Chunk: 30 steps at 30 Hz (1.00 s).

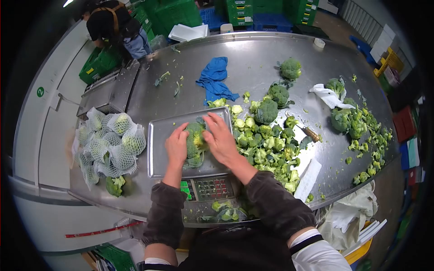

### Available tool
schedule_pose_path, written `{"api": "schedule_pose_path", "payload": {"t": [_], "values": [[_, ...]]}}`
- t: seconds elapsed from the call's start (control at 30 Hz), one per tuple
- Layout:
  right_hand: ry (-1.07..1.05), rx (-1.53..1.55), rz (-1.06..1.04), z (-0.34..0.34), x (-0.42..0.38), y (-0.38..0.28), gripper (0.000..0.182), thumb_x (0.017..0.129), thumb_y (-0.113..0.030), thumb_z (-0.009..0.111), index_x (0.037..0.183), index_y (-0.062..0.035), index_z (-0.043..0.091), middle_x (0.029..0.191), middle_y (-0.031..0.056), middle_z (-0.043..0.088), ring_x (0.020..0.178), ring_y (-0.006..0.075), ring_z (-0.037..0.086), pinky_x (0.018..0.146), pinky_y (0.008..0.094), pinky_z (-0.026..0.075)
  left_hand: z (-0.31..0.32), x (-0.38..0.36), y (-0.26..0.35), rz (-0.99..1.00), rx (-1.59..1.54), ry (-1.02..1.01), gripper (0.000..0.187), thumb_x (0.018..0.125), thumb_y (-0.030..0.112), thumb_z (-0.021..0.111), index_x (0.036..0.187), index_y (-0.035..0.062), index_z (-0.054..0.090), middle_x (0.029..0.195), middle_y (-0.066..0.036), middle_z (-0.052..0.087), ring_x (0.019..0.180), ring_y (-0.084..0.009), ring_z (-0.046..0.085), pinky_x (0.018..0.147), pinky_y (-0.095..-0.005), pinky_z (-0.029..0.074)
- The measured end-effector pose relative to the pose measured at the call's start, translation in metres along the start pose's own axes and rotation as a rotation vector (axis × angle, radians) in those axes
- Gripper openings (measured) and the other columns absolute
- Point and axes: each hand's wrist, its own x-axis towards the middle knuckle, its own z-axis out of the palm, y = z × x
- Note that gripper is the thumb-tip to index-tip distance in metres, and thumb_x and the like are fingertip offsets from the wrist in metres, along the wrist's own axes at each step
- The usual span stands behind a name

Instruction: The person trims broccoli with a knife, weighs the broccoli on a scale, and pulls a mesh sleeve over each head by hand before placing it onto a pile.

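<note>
At the bottom edge, dark brown sleeves (168, 210) cover both forearms, and the black-clothed lap is cut off. Just ahead, scraps of broccoli lie beside a scale's display-and-button panel (210, 187); its figures are too small to read. Beyond it, a rectangular silver metal tray (156, 156) carries a green, yellow-tinged broccoli head (195, 143) between the two bare hands; whether it rests fully on the metal I cannot tell. The left hand (176, 145) is bent narrowly at the broccoli's left side, its grip hard to judge. The right hand (220, 142) is spread wide at the other side, thumb and fingers apart. To the left sits a pile of pale green heads in white foam netting (108, 143), which blurs their outlines. To the right lies a heap of light green broccoli pieces (264, 142), with a golden-brown cylindrical handle (311, 134) beside it, whose far end is hard to make out. Past the tray lies a crumpled blue cloth (216, 77). Farthest off, a person in a black top (103, 26) bends at a green plastic crate (97, 65), the hands hidden
</note>
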Motion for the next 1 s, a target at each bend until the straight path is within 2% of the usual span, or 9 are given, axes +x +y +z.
{"api": "schedule_pose_path", "payload": {"t": [0.1, 0.23, 0.43, 0.63, 0.7, 0.77, 0.83, 0.9, 1.0], "values": [[-0.007, 0.082, -0.078, 0.025, 0.018, 0.003, 0.043, 0.087, -0.027, 0.048, 0.123, -0.0035, 0.048, 0.130, 0.0173, 0.041, 0.115, 0.0359, 0.044, 0.098, 0.0391, 0.034, 0.003, -0.004, -0.007, 0.035, -0.007, -0.027, 0.035, 0.079, 0.022, 0.047, 0.105, 0.0051, 0.064, 0.101, -0.016, 0.064, 0.093, -0.0296, 0.061, 0.084, -0.0324, 0.044], [-0.016, 0.078, -0.123, 0.035, 0.016, 0.004, 0.035, 0.086, -0.028, 0.048, 0.108, -0.0034, 0.059, 0.114, 0.0173, 0.055, 0.108, 0.0355, 0.050, 0.095, 0.0385, 0.037, 0.005, -0.005, 0.000, 0.036, -0.041, -0.048, 0.034, 0.079, 0.019, 0.046, 0.103, 0.0021, 0.063, 0.100, -0.018, 0.063, 0.091, -0.0298, 0.062, 0.080, -0.0338, 0.045], [-0.028, 0.125, 0.160, 0.053, 0.020, 0.008, 0.035, 0.089, -0.028, 0.034, 0.087, -0.0066, 0.062, 0.091, 0.0116, 0.062, 0.091, 0.0307, 0.055, 0.078, 0.0397, 0.043, 0.006, -0.003, -0.007, 0.083, 0.000, -0.010, 0.036, 0.078, 0.020, 0.046, 0.101, -0.0005, 0.064, 0.086, -0.020, 0.065, 0.076, -0.0273, 0.064, 0.071, -0.0352, 0.047], [-0.107, 0.040, 0.095, 0.029, 0.018, 0.004, 0.036, 0.090, -0.032, 0.036, 0.100, -0.0059, 0.058, 0.101, 0.0153, 0.059, 0.096, 0.0338, 0.053, 0.082, 0.0419, 0.042, 0.005, 0.000, -0.006, 0.077, -0.017, -0.034, 0.038, 0.082, 0.023, 0.046, 0.107, -0.0003, 0.062, 0.101, -0.018, 0.064, 0.095, -0.0258, 0.061, 0.086, -0.0317, 0.043], [0.071, -0.113, -0.034, 0.001, -0.001, -0.006, 0.037, 0.085, -0.030, 0.049, 0.111, -0.0038, 0.052, 0.109, 0.0188, 0.055, 0.104, 0.0353, 0.049, 0.089, 0.0421, 0.039, 0.000, -0.005, -0.006, 0.072, -0.064, -0.101, 0.039, 0.084, 0.021, 0.046, 0.114, -0.0007, 0.058, 0.114, -0.016, 0.059, 0.108, -0.0256, 0.054, 0.094, -0.0309, 0.037], [-0.008, -0.151, 0.086, -0.079, -0.022, -0.016, 0.045, 0.081, -0.029, 0.058, 0.118, -0.0042, 0.049, 0.116, 0.0198, 0.050, 0.106, 0.0356, 0.048, 0.092, 0.0413, 0.038, -0.010, -0.014, -0.001, 0.045, -0.072, -0.054, 0.041, 0.084, 0.016, 0.047, 0.120, -0.0015, 0.052, 0.124, -0.016, 0.052, 0.117, -0.0256, 0.047, 0.100, -0.0327, 0.031], [0.233, -0.354, 0.353, -0.142, -0.068, -0.008, 0.046, 0.078, -0.021, 0.065, 0.118, -0.0047, 0.049, 0.116, 0.0190, 0.050, 0.104, 0.0317, 0.051, 0.090, 0.0382, 0.041, -0.029, -0.037, 0.018, 0.304, -0.005, 0.233, 0.042, 0.082, 0.013, 0.048, 0.122, -0.0012, 0.049, 0.128, -0.015, 0.048, 0.122, -0.0280, 0.041, 0.103, -0.0366, 0.027], [0.324, -0.653, 0.606, -0.206, -0.132, 0.030, 0.056, 0.076, -0.024, 0.068, 0.122, -0.0028, 0.044, 0.116, 0.0194, 0.051, 0.101, 0.0333, 0.054, 0.085, 0.0395, 0.044, -0.045, -0.064, 0.044, 0.407, -0.008, 0.274, 0.042, 0.081, 0.010, 0.048, 0.122, -0.0014, 0.049, 0.129, -0.016, 0.046, 0.123, -0.0283, 0.039, 0.104, -0.0375, 0.025], [0.220, -1.079, 0.955, -0.264, -0.194, 0.042, 0.063, 0.075, -0.029, 0.069, 0.123, 0.0002, 0.043, 0.093, 0.0227, 0.061, 0.089, 0.0390, 0.057, 0.079, 0.0449, 0.045, -0.026, -0.098, 0.066, 0.524, -0.050, 0.247, 0.043, 0.077, 0.007, 0.050, 0.120, -0.0006, 0.050, 0.127, -0.017, 0.045, 0.123, -0.0288, 0.038, 0.105, -0.0386, 0.025]]}}
